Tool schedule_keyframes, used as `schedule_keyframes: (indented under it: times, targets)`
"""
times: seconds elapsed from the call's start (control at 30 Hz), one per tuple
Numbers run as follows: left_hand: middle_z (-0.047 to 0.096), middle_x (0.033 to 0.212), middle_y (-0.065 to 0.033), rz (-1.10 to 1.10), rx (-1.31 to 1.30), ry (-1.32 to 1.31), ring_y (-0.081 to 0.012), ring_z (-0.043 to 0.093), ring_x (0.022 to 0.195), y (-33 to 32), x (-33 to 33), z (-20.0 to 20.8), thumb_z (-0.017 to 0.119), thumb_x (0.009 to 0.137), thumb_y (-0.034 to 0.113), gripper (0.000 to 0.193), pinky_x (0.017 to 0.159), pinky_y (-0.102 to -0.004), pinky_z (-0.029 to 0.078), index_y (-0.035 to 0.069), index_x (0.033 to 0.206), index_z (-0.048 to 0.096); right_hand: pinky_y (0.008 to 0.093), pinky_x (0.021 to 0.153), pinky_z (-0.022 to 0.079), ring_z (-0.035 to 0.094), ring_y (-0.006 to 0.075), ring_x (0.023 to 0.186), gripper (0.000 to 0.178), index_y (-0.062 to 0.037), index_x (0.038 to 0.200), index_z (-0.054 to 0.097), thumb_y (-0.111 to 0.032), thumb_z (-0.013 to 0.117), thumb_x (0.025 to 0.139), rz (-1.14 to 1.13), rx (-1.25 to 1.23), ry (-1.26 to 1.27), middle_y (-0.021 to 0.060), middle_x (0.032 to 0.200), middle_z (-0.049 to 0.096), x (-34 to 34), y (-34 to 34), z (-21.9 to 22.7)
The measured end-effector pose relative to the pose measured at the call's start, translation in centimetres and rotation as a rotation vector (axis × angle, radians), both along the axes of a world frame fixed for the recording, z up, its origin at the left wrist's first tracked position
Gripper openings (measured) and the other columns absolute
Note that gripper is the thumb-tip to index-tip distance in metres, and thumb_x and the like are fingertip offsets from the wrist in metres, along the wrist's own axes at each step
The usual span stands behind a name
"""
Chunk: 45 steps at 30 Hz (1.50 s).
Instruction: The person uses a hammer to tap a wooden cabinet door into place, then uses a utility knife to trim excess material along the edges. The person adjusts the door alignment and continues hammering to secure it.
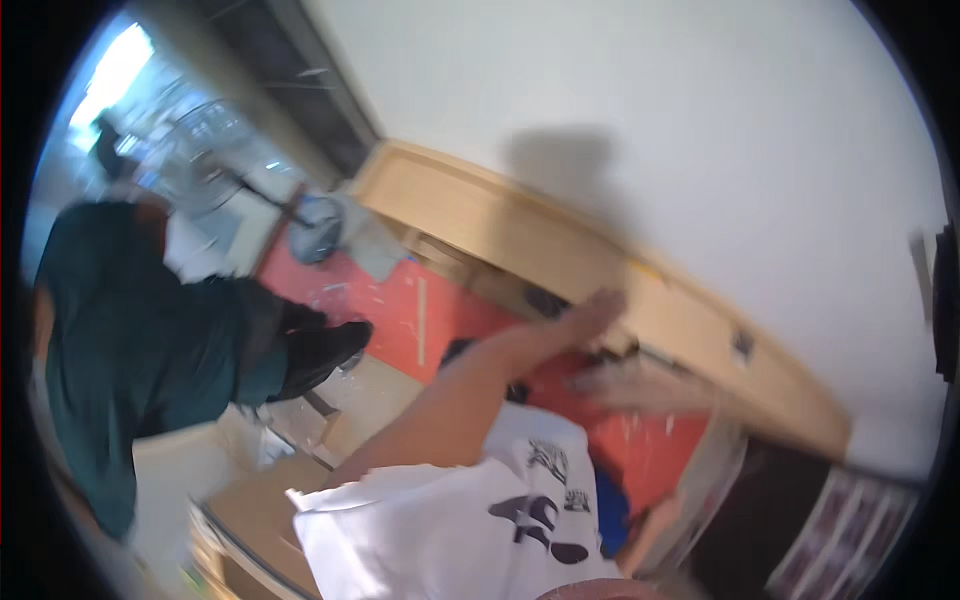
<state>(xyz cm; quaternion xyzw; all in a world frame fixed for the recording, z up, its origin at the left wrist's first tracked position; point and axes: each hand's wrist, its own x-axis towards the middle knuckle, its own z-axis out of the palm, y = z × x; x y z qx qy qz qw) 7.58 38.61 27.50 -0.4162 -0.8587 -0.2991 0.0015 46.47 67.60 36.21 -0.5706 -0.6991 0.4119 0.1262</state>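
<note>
White shirt (440, 530): nearest, the wearer's own, printed in black.
Left hand (595, 315): fingers extended, seemingly empty, at the near side of the wooden ledge (550, 245) (contact I cannot tell).
Right hand (640, 385): badly blurred, just beside it; fingers look outstretched, grasping nothing visible.
Wooden ledge: long, along the white wall (720, 150); probably stiff, heavy, smooth, best held by its long rim.
Co-worker (150, 330): dark green clothing, left.
Fan (205, 160): farther off.

- Room to pass over the wooden desk (450, 203), between its left end and the left hand (588, 317).
- Blocking: wall (740, 140) along back edge; small dark object (741, 346) toward right end.
</note>
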Motion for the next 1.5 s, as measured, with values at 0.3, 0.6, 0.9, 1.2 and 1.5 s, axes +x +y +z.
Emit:
schedule_keyframes:
  times: [0.3,0.6,0.9,1.2,1.5]
  targets:
    - [0.038,0.151,-0.0214,-0.183,-0.156,0.347,-0.038,0.031,0.143,11.6,4.2,6.4,0.056,0.087,0.019,0.06,0.119,-0.0508,0.023,-0.002,0.142,0.042,0.0281,0.037,0.034,0.042,0.0115,0.038,0.049,-0.0023,0.079,0.059,-0.041,0.044,0.105,-0.249,-0.244,-0.004,0.0007,0.052,0.046,8.5,-17.9,1.8]
    - [0.036,0.153,-0.0161,-0.769,-0.148,-0.198,-0.0392,0.028,0.145,15.2,7.1,7.4,0.062,0.084,0.016,0.064,0.12,-0.051,0.023,0.009,0.146,0.044,0.037,0.05,0.046,0.057,0.0228,0.05,0.053,0.0036,0.087,0.063,-0.042,0.042,0.105,-0.2,-0.159,-0.248,0.0115,0.059,0.056,10.0,-20.0,1.3]
    - [0.032,0.155,-0.0172,-0.209,-0.217,0.257,-0.0351,0.027,0.146,11.4,4.7,6.0,0.056,0.086,0.011,0.066,0.12,-0.0494,0.022,0.001,0.148,0.034,0.0504,0.071,0.049,0.064,0.0459,0.079,0.047,0.0048,0.087,0.064,-0.034,0.045,0.104,0.133,0.088,-0.3,0.0268,0.079,0.066,8.0,-19.6,-0.6]
    - [0.036,0.155,-0.0148,-0.138,-0.293,0.224,-0.0333,0.032,0.145,-4.5,2.3,4.9,0.052,0.089,0.011,0.063,0.12,-0.0474,0.025,0.001,0.149,0.035,0.0511,0.073,0.047,0.062,0.0471,0.083,0.039,0.0038,0.089,0.06,-0.03,0.046,0.102,0.355,0.145,-0.167,0.0288,0.086,0.063,-0.3,-16.2,-2.9]
    - [0.034,0.156,-0.0172,-0.096,-0.368,0.137,-0.0373,0.03,0.145,-17.4,0.7,6.0,0.056,0.09,0.011,0.063,0.119,-0.0518,0.025,0.0,0.148,0.035,0.035,0.05,0.046,0.059,0.0172,0.062,0.028,0.0028,0.095,0.053,-0.025,0.048,0.098,-0.052,-0.211,0.422,0.0131,0.078,0.06,-24.1,-14.4,4.6]
